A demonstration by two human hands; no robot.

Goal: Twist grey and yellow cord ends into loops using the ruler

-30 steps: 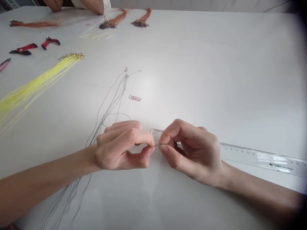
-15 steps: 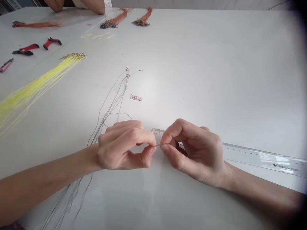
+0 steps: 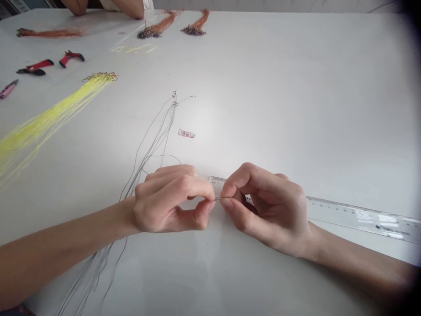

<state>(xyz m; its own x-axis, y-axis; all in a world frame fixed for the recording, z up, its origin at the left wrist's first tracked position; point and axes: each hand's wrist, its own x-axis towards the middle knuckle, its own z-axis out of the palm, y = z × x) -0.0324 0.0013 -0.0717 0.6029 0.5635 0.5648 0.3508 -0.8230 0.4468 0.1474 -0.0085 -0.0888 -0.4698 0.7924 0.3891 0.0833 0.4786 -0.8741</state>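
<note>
My left hand (image 3: 169, 199) and my right hand (image 3: 263, 206) meet fingertip to fingertip low on the white table (image 3: 296, 87). Both pinch the same thin grey cord (image 3: 217, 199), thumb against forefinger; a short piece of it shows between them. A bundle of several thin grey cords (image 3: 154, 140) runs from small metal ends at the middle of the table down under my left wrist. A clear plastic ruler (image 3: 355, 216) lies flat behind my right hand, its left end hidden by the fingers.
A small pink label (image 3: 186, 134) lies beyond my hands. Yellow cords (image 3: 49, 120) fan out at the left. Red-handled pliers (image 3: 70, 57), a red and black tool (image 3: 34, 67) and orange cord bundles (image 3: 158, 28) lie at the far edge, where another person's arms (image 3: 128, 6) rest.
</note>
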